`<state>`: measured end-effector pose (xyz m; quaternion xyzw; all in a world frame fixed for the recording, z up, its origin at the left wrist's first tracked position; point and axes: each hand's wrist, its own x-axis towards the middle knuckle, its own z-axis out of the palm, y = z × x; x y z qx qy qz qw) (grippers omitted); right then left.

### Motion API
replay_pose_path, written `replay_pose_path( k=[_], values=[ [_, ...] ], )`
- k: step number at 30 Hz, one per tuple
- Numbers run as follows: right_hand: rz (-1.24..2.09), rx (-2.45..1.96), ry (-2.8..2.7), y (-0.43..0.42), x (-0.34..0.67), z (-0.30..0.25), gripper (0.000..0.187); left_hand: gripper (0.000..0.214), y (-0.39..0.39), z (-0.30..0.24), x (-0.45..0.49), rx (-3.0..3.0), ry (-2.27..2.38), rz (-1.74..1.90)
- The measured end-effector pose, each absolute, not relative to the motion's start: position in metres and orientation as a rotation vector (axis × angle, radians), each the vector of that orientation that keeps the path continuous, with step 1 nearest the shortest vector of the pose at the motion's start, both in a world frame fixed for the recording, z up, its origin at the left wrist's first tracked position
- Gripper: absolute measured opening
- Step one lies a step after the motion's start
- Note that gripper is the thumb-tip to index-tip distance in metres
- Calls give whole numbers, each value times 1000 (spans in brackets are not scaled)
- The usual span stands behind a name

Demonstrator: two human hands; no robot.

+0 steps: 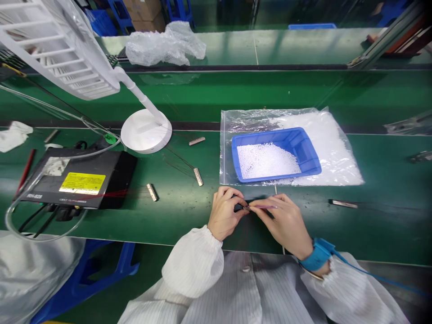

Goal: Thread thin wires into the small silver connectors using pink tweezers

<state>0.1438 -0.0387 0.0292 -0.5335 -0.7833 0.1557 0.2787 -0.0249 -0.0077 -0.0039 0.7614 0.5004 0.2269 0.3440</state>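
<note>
Head view: your left hand [225,213] and right hand [282,221] both pinch one thin rod [261,207], blue tray [308,155] just beyond them.

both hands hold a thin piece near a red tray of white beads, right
The tray is blue, not red. The head view shows the left hand and right hand holding the thin piece near it, white beads inside.

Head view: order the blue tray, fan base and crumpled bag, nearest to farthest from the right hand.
From the right hand, pinching a small part:
1. Blue tray, just ahead.
2. Fan base, ahead left.
3. Crumpled bag, far back left.
</note>
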Motion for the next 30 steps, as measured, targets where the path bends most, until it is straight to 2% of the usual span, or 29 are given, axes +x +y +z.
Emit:
replay_pose_path(
  k=[25, 30],
  values=[
    [431, -1409, -2122, -37, 143, 27, 7, 12, -8, -3, -25, 1978, 1290, 608],
    [425, -1407, -2079, -37, 146, 43, 6, 13, -8, -4, -25, 1981, 1288, 613]
  ],
)
